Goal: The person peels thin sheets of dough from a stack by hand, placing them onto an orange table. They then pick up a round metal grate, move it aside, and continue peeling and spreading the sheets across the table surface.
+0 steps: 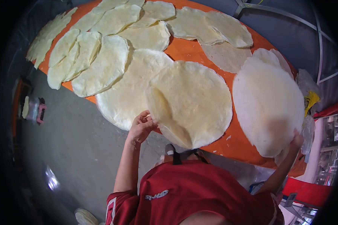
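A large round pale sheet [199, 97] lies near the front of the orange table [184, 48]. My left hand [142, 125] pinches its left edge, and that side is lifted and folded a little. Under it, to the left, another big sheet [120, 97] shows. At the right, my right hand [297, 139] holds the lower right edge of a whitish oval sheet [268, 101], partly raised above the table. The fingers of my right hand are partly hidden and blurred.
Several more sheets [105, 63] overlap along the left and back of the table. Clear plastic bags and a yellow wrapper [311, 100] are at the right end. A pink object [41, 112] stands at the far left, beyond the grey floor [82, 146].
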`<action>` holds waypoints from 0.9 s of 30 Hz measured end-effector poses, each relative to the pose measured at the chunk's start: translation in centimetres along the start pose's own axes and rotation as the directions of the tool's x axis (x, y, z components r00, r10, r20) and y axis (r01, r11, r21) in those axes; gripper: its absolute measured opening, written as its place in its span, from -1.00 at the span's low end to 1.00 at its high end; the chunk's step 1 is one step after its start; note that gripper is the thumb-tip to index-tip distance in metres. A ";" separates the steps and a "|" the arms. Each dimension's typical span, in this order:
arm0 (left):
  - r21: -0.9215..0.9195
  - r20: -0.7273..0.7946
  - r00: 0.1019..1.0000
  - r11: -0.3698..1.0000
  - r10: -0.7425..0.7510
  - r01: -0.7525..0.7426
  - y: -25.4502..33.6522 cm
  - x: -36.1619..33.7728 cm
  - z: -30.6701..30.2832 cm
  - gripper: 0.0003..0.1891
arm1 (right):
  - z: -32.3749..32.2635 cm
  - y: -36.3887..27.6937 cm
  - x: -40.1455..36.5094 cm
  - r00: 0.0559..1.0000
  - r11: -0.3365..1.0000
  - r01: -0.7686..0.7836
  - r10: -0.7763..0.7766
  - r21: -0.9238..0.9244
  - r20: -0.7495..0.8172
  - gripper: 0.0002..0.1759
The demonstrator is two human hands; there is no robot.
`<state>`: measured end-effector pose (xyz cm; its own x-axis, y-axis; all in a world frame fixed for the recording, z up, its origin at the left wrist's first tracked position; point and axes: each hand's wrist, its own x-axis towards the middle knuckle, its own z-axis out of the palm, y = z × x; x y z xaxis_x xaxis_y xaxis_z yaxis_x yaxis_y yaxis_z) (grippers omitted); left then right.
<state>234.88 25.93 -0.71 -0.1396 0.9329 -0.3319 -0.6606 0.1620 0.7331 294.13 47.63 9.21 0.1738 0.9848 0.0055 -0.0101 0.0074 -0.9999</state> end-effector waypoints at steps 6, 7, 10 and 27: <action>0.026 0.019 0.997 0.997 0.073 -0.073 0.7 1.5 2.7 -0.55 | 14.4 5.9 -6.3 0.946 0.494 0.280 -0.285 -0.823 0.152 -0.36; 0.043 0.025 0.998 0.997 0.057 -0.058 0.6 1.9 3.0 -0.56 | 21.3 5.1 -9.7 0.950 0.739 0.263 -0.086 -0.621 0.301 -0.41; 0.051 -0.132 0.990 0.998 0.048 -0.041 -0.8 2.7 3.1 -0.67 | 35.1 6.5 -18.3 0.607 0.767 0.609 -0.289 -0.201 0.740 -0.49; 0.501 -0.262 0.876 0.833 0.404 -0.234 5.1 5.1 -9.8 -0.85 | 8.1 5.7 -2.5 0.992 0.991 -0.117 0.114 -0.065 -0.046 -0.71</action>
<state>223.58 28.34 -4.41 -0.5826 0.7988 -0.1499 -0.1476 0.0774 0.9860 285.64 46.58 3.56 0.2167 0.9701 -0.1091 0.0335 -0.1191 -0.9923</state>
